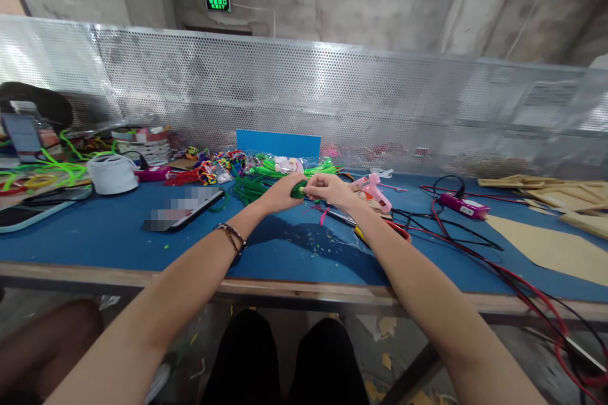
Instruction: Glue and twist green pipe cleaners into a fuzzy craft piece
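Note:
My left hand (280,195) and my right hand (327,188) meet above the blue table (118,234), both closed on a small dark green fuzzy piece (299,189) held between them. The left hand wraps its left end and the right hand pinches its right end. Just behind lies a heap of green pipe cleaners (266,180). A bracelet circles my left wrist. A pink glue gun (375,191) lies right of my right hand.
A phone (183,209) lies left of my hands, with a white tape roll (113,174) and a tablet (38,205) farther left. Red and black cables (475,253) and a purple power strip (463,205) cross the right side. Cardboard sheets (546,243) lie at far right. A perforated metal screen backs the table.

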`<state>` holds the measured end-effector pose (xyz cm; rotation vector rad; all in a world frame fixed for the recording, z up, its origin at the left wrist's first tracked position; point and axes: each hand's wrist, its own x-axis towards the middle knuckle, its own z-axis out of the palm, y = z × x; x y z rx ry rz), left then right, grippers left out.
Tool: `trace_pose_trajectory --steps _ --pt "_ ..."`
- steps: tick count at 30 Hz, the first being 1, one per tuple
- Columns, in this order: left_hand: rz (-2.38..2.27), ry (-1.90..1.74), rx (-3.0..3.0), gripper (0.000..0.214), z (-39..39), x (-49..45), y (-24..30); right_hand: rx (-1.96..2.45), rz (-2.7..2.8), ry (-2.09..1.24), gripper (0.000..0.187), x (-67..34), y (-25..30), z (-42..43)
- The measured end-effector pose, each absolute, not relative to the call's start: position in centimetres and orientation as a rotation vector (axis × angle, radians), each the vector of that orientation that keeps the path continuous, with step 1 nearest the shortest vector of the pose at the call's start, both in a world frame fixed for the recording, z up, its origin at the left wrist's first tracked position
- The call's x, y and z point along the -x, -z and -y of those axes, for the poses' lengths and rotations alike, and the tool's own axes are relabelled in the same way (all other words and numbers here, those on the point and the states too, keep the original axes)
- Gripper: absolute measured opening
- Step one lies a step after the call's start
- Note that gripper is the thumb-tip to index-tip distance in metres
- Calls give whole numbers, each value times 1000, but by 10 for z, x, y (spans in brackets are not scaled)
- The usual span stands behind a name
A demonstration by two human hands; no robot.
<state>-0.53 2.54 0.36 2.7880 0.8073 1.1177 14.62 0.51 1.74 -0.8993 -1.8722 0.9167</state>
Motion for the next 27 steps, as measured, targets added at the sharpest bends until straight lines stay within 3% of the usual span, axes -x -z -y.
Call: trace_pose_trajectory --steps 11,18,27 --pt "-856 -991 -2971 10 -19 2 -7 993 2020 -663 25 -149 -21 -7" --pt "-969 -922 -2968 15 -16 1 -6 1001 2111 -269 16 -147 -20 -1" --pt "-1124 -854 -2985 21 -13 -4 -4 1216 2146 66 19 -141 -21 5"
